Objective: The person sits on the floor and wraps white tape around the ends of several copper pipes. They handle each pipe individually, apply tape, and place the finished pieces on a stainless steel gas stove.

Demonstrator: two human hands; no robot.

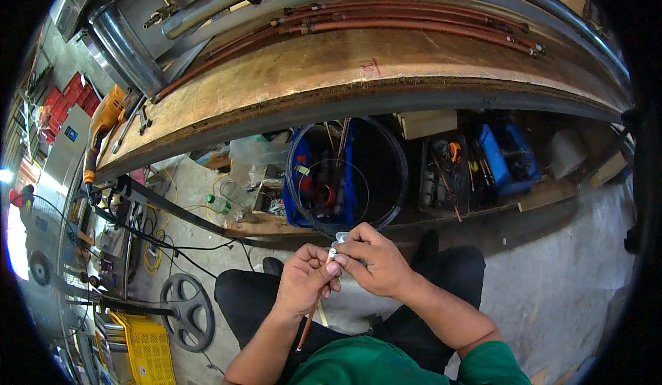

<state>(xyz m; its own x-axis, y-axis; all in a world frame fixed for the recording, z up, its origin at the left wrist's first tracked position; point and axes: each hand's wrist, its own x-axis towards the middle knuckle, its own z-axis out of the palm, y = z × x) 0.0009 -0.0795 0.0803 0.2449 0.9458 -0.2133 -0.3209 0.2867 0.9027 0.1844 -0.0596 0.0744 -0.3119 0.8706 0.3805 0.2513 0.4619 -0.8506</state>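
Left hand (305, 278) on copper-coloured rod (308, 327), clear coil (404, 178), bench (427, 57) beyond

Thin copper-coloured rod (308, 326): partly hidden by left hand (301, 283) | small white cylindrical piece (332, 253) at the fingertips: detail too small to tell | yellow perforated plastic crate (152, 352): cut off below | blue rectangular plastic bin (491, 155): contents indistinct

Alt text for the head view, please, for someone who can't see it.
A person's left grip holds a thin copper-coloured rod; the right grip pinches a small white piece at its upper end. Ahead, a wooden workbench bears reddish tubes, with blue bins below.
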